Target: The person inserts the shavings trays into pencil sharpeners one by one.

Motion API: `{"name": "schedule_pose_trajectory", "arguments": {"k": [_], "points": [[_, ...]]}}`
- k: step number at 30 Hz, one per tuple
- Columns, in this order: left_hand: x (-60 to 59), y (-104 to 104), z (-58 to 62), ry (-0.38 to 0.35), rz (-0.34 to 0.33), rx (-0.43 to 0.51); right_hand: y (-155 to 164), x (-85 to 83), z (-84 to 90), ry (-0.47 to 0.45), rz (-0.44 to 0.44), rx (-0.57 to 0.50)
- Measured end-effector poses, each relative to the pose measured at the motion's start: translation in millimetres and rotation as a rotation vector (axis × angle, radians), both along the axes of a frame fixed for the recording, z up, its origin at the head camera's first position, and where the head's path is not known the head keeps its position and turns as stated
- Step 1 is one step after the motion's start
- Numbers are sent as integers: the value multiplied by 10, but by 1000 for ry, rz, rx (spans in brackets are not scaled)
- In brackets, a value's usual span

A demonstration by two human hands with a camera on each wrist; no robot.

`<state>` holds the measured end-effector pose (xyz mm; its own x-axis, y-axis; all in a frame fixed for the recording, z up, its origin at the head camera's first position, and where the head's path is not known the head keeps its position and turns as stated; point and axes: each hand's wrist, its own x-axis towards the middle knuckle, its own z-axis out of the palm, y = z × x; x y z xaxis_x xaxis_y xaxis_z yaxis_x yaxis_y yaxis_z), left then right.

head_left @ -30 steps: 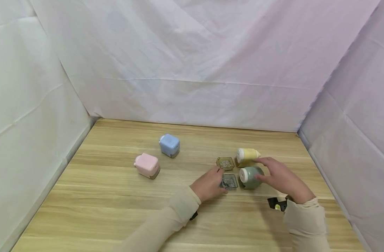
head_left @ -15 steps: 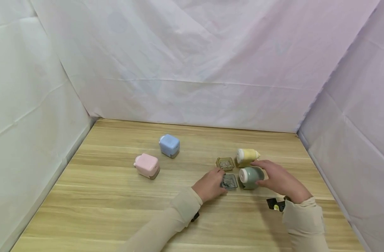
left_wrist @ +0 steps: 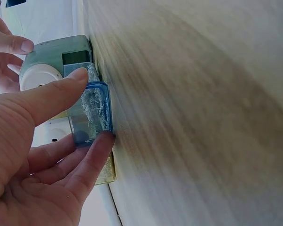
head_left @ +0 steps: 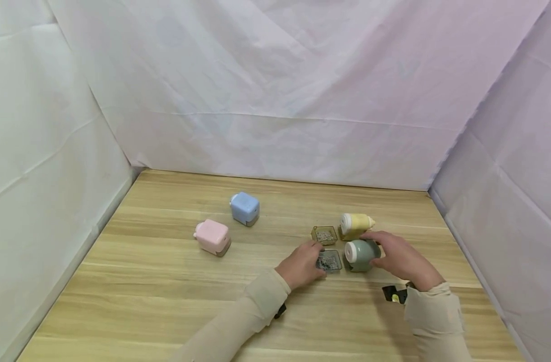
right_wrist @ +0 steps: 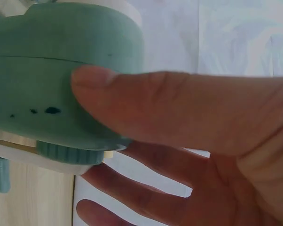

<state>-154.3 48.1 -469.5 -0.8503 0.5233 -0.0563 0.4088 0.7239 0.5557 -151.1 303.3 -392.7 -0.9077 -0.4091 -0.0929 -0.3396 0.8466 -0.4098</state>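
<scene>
My left hand (head_left: pixel 315 261) pinches a small clear tray of pencil shavings (head_left: pixel 329 261) flat on the wooden table (head_left: pixel 167 281). In the left wrist view the thumb (left_wrist: pixel 47 96) and a finger (left_wrist: pixel 92 157) clamp the blue-tinted tray (left_wrist: pixel 92 110) from two sides. Just right of it lies a green pencil sharpener (head_left: pixel 359 253) on its side, white end toward the tray. My right hand (head_left: pixel 377 249) grips its body; in the right wrist view the thumb (right_wrist: pixel 155 108) lies across the green sharpener (right_wrist: pixel 52 70).
A yellow sharpener (head_left: pixel 356 224) lies behind the green one, with a second, yellowish tray of shavings (head_left: pixel 324 235) beside it. A pink sharpener (head_left: pixel 212 237) and a blue sharpener (head_left: pixel 245 208) stand further left. White cloth walls enclose the table on three sides.
My right hand drew back from the yellow sharpener and curled round the green one. The left hand stayed at the clear tray.
</scene>
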Motion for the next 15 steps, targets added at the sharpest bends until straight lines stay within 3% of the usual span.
{"name": "schedule_pose_trajectory", "arguments": {"k": [15], "points": [[2, 152, -21, -6, 37, -7, 7, -14, -46, -7, -32, -26]]}}
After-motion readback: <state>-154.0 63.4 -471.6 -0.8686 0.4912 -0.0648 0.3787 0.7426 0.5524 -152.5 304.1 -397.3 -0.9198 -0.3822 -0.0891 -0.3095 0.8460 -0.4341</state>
